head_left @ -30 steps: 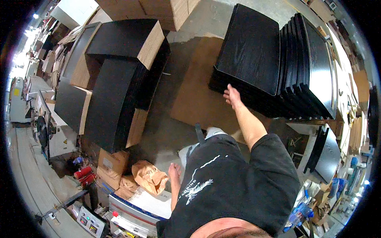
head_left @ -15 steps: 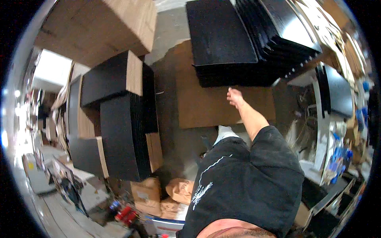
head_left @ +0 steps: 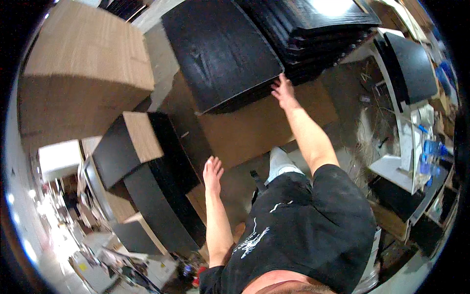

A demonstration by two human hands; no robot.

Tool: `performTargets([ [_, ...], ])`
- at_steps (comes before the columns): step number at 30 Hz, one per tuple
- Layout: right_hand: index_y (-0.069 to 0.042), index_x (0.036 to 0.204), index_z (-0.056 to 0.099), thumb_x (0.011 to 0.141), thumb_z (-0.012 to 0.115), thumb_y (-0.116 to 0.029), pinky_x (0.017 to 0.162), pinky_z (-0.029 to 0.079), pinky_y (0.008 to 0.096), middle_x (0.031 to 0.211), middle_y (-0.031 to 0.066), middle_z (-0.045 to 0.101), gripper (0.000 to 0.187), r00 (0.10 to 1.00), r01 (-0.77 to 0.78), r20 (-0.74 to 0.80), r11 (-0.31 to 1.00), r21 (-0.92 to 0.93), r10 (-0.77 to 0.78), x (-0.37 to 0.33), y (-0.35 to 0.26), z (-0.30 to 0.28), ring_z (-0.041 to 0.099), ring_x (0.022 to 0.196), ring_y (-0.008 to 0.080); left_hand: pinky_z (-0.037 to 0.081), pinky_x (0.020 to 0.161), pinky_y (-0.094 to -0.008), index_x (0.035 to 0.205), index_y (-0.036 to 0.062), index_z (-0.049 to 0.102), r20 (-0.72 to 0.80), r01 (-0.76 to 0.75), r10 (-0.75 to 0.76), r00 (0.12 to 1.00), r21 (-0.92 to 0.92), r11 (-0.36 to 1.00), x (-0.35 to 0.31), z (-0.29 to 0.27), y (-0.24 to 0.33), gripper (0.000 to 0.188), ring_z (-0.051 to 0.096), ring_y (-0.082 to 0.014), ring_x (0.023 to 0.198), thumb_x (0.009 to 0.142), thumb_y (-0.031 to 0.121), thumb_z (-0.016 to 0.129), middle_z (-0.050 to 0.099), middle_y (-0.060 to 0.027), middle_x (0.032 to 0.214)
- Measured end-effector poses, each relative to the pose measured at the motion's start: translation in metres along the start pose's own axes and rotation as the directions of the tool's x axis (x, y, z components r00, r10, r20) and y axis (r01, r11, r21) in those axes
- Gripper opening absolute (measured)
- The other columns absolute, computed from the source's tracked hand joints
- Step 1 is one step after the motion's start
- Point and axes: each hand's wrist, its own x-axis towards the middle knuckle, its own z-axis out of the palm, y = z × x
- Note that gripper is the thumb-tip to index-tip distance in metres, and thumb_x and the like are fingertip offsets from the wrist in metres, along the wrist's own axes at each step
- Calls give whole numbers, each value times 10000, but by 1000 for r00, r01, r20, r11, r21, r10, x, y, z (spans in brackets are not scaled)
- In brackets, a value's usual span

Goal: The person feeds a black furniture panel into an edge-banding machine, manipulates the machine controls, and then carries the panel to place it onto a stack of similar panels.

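Note:
Ahead of me lies a stack of black panels (head_left: 220, 54), its near right corner by the fingertips of my right hand (head_left: 283, 92). The fingers of that hand are spread and nothing is in them; whether they touch the panel edge I cannot tell. My left hand (head_left: 212, 174) is held out over the floor with fingers stretched, holding nothing. It is nearest to a pile of black panels with wood-coloured sides (head_left: 159, 201) on the left. Beneath the stack ahead is a flat brown sheet (head_left: 245, 139).
Another stack of glossy black panels (head_left: 313, 19) adjoins the first on its right. A large wood-grain block of boards (head_left: 88, 63) stands at the far left. To the right are a white-edged bench (head_left: 394, 171), blue bottles (head_left: 431, 154) and loose strands on the floor.
My left arm has come into view, reaching forward. My right hand has moved up slightly to the stack's corner, its fingers now spread. The whole view has turned.

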Motion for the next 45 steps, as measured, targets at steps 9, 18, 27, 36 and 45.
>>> performTargets([
  [9,-54,1132,569,912,668,-379,694,514,331,948,55,605,404,934,137,-320,987,-86,-158,26,25,18,619,831,164,475,963,-500,1350,97,478,-25,179,-210,977,-425,887,178,152,82,544,514,-295,1205,1005,514,420,537,-116,1313],
  [18,-42,1117,639,900,660,-453,730,476,325,875,42,645,465,927,276,-282,959,64,-248,16,15,24,609,806,149,491,1010,-482,1390,64,410,-85,83,-142,986,-487,869,208,142,61,550,538,-339,1195,1005,452,469,482,-160,1348],
  [27,-86,1097,591,936,664,-310,541,432,247,850,-24,573,286,977,80,-210,985,154,-47,6,-11,20,576,703,93,563,882,-415,1234,-4,501,-151,45,-117,982,-411,910,182,167,79,461,627,-245,953,1036,404,419,600,-152,1143],
  [36,-59,1104,565,907,703,-355,469,408,264,742,-4,450,382,961,50,-277,983,174,0,10,-10,25,454,570,95,597,741,-368,1075,19,532,-155,60,-136,978,-418,906,187,161,69,377,645,-211,809,1020,388,479,618,-87,922],
  [45,-163,1221,573,897,714,-354,565,385,271,1035,8,586,401,943,-27,-327,993,111,62,-3,-22,37,556,818,158,582,748,-352,1248,20,460,-92,81,-148,985,-509,857,174,163,78,429,614,-214,876,1004,366,523,559,-84,1138],
])
